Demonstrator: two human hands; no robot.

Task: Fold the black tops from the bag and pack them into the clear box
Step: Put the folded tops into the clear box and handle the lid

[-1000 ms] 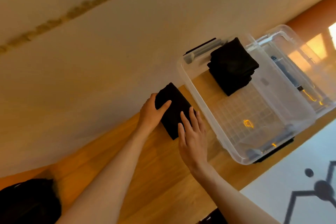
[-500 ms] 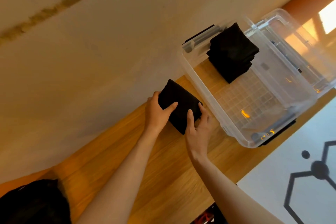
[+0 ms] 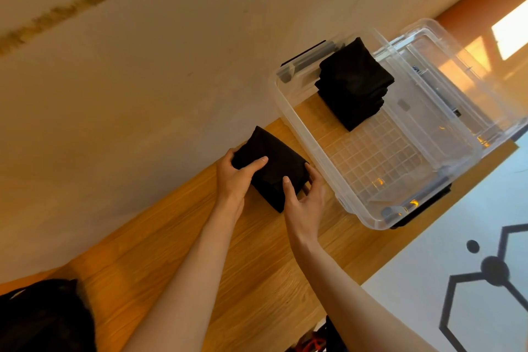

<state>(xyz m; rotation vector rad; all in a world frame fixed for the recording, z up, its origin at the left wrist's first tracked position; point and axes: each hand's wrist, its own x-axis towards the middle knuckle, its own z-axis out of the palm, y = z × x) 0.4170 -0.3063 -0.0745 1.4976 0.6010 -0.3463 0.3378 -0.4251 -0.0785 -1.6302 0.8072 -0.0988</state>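
Observation:
A folded black top point(image 3: 271, 163) is held between both hands just above the wooden table point(image 3: 257, 280), left of the clear box point(image 3: 308, 140). My left hand point(image 3: 235, 177) grips its left side with the thumb on top. My right hand point(image 3: 304, 200) grips its near right corner, thumb on top and fingers under the edge. Inside the clear box, a stack of folded black tops point(image 3: 354, 86) sits at the far end. A black bag point(image 3: 43, 317) lies at the bottom left corner.
The box's clear lid point(image 3: 468, 71) rests beyond the box on the right. A pale wall point(image 3: 143, 80) runs along the table's far edge. White flooring with a black pattern point(image 3: 471, 280) lies past the table's right edge.
Both hands went from pressing flat on the folded top to gripping its sides. The top has lifted a little and shifted toward the box.

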